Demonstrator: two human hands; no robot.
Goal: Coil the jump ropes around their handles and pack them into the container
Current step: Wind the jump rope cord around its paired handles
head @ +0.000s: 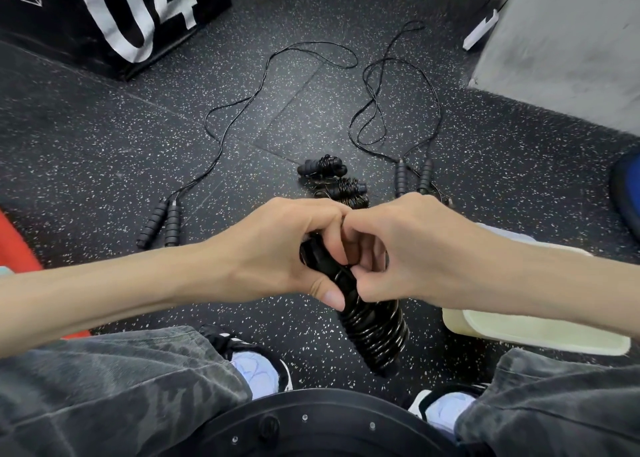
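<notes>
A jump rope, wound tight around its paired handles, hangs tilted above the speckled floor between the person's knees, its upper end gripped by both hands. The left hand wraps the top of the bundle with its thumb pressed on the coils; the right hand pinches the cord just beside it, the fingertips of both touching. To the right, under the right forearm, sits a pale container. Beyond the hands lie two coiled ropes close together. Farther left an uncoiled rope rests with its handles side by side, and another loose rope lies to the right. A black box with white numerals stands at the far left.
</notes>
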